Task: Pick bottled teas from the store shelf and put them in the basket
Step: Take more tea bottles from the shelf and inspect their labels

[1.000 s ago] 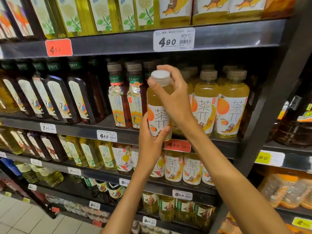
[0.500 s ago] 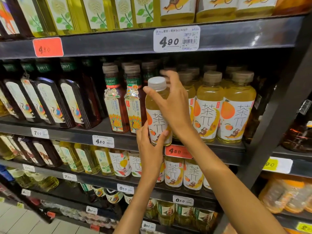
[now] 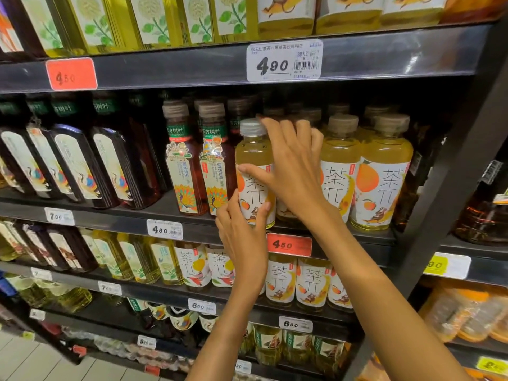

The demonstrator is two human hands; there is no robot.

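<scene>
The left hand [image 3: 242,232] holds the bottom of a yellow tea bottle [image 3: 254,171], with its thumb and fingers curled around it. The right hand [image 3: 291,171] wraps around the bottle's side, thumb across the label and fingers reaching behind. The bottle stands at the front edge of the middle shelf [image 3: 110,215], just beside more yellow bottles [image 3: 379,171], so this looks like the picking step, and next it must come off the shelf and go down into a basket, which is not in view.

Price tags [image 3: 284,60] on shelf edges; tiled floor [image 3: 33,361] bottom-left.
</scene>
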